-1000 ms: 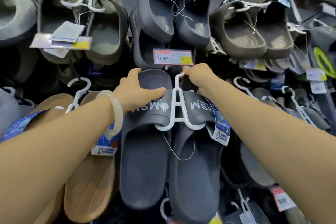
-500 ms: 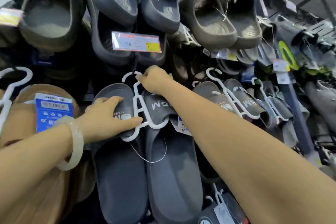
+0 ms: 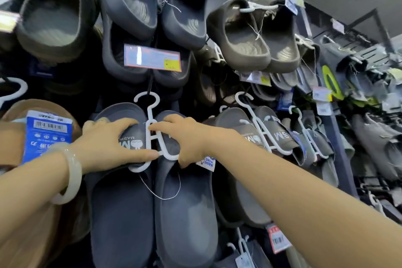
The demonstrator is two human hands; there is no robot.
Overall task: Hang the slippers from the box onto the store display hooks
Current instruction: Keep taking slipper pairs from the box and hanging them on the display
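While the white hanger [image 3: 152,128] sits on its hook, the left hand [image 3: 113,143] lies spread across one grey slipper [image 3: 121,213] and the right hand [image 3: 185,139] grips the other's strap, likely steadying the pair.

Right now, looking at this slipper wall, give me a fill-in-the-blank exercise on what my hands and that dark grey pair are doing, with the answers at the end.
1. The dark grey slippers are joined by a plastic hanger whose colour is ____.
2. The bangle sits on the wrist of the ____ hand.
3. The left hand and right hand each rest on a slipper ____, the band printed with white lettering.
4. The tag over the tan slippers is ____ in colour.

Answers: white; left; strap; blue
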